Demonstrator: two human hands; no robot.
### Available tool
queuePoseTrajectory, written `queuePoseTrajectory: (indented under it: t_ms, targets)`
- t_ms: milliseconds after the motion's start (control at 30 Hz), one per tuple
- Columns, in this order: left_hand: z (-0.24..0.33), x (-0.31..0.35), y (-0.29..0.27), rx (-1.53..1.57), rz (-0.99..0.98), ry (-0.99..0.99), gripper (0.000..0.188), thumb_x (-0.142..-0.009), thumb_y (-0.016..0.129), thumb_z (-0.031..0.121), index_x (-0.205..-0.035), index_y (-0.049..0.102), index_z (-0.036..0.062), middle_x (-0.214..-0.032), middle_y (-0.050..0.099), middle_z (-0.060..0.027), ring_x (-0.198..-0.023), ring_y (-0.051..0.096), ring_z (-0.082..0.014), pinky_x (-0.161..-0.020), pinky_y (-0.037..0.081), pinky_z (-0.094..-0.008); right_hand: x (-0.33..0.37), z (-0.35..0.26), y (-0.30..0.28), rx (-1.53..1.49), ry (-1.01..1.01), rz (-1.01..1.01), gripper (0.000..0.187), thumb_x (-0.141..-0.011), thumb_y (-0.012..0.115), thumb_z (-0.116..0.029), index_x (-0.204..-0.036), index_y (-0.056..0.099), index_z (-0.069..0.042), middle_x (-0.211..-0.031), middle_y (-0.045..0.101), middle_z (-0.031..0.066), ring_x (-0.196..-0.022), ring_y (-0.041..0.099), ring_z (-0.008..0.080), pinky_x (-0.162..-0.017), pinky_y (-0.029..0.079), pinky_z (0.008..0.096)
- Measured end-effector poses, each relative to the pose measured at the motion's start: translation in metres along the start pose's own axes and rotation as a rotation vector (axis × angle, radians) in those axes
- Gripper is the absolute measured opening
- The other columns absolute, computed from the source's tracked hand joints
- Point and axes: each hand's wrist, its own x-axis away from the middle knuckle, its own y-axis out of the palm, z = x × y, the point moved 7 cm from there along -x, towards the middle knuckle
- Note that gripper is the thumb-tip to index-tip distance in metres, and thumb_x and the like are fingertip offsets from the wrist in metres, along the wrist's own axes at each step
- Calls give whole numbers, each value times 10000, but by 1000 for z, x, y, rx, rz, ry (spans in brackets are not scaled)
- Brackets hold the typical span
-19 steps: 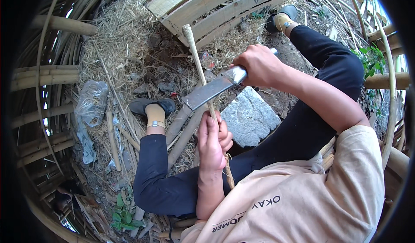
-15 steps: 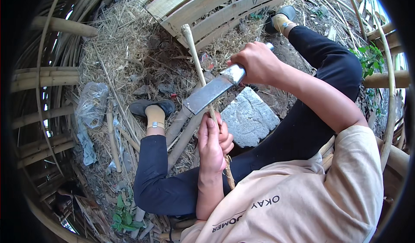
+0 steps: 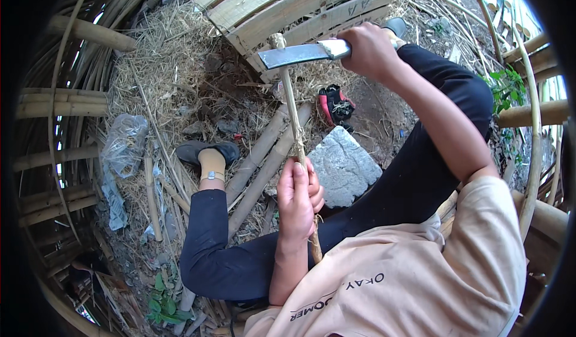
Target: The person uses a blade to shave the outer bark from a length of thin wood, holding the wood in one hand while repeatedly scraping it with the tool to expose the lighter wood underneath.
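Note:
A slender wooden stick (image 3: 290,106) stands tilted in front of me, its lower end close to my shirt. My left hand (image 3: 298,192) is closed round its lower part, with the thumb lying along it. My right hand (image 3: 370,48) grips the handle of a broad-bladed knife (image 3: 293,56). The blade lies across the stick just below its knobbed far end, and the handle's butt is hidden in my fist. Pale, rough patches show on the stick above my left fingers.
A grey stone block (image 3: 343,166) lies between my legs, with a red and black object (image 3: 336,105) beyond it. Bamboo poles (image 3: 264,151) lie left of the block. A slatted wooden crate (image 3: 300,7) stands ahead. A clear plastic bag (image 3: 125,145) rests on straw at left.
My right hand and the knife have moved away from me along the stick, from near my left hand to its far end. My left hand keeps its hold. The red and black object is now uncovered.

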Motion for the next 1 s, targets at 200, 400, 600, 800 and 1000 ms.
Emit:
queuePoseTrajectory:
  t_ms: [200, 400, 600, 800, 1000]
  targets:
    - [-4, -4, 1, 22, -29, -26, 216, -1074, 401, 300, -987, 464, 112, -625, 298, 80, -451, 211, 11, -376, 146, -175, 7, 11, -1, -7, 4, 78, 231, -639, 653, -130, -851, 745, -108, -756, 686, 161, -752, 685, 343, -727, 557, 448]
    - [-7, -4, -4, 42, -20, -49, 224, -1075, 391, 307, -996, 469, 112, -623, 294, 80, -453, 199, 6, -382, 143, -179, 14, 2, 6, -109, 7, -19, 177, -661, 640, -132, -813, 725, -103, -751, 687, 144, -754, 683, 347, -715, 556, 455]
    - [-7, -4, -1, 66, -49, -65, 225, -1080, 374, 305, -996, 454, 113, -614, 284, 76, -444, 191, 5, -379, 136, -182, 27, -23, 11, -132, -176, -96, 166, -633, 704, -158, -788, 718, -99, -701, 671, 144, -697, 681, 340, -679, 554, 445]
    - [-11, 0, 7, 13, -60, -65, 231, -1079, 372, 313, -988, 436, 111, -610, 286, 71, -431, 194, 4, -364, 137, -189, 1, 24, -4, 8, 54, 99, 219, -699, 677, -148, -901, 758, -124, -755, 701, 160, -719, 702, 331, -726, 572, 446]
    - [-2, 1, 4, 55, -74, -62, 215, -1077, 380, 298, -1002, 456, 110, -617, 293, 72, -443, 199, 3, -375, 142, -185, 8, 46, -25, 24, 120, 202, 244, -729, 667, -168, -949, 764, -126, -780, 701, 169, -750, 696, 346, -737, 565, 440]
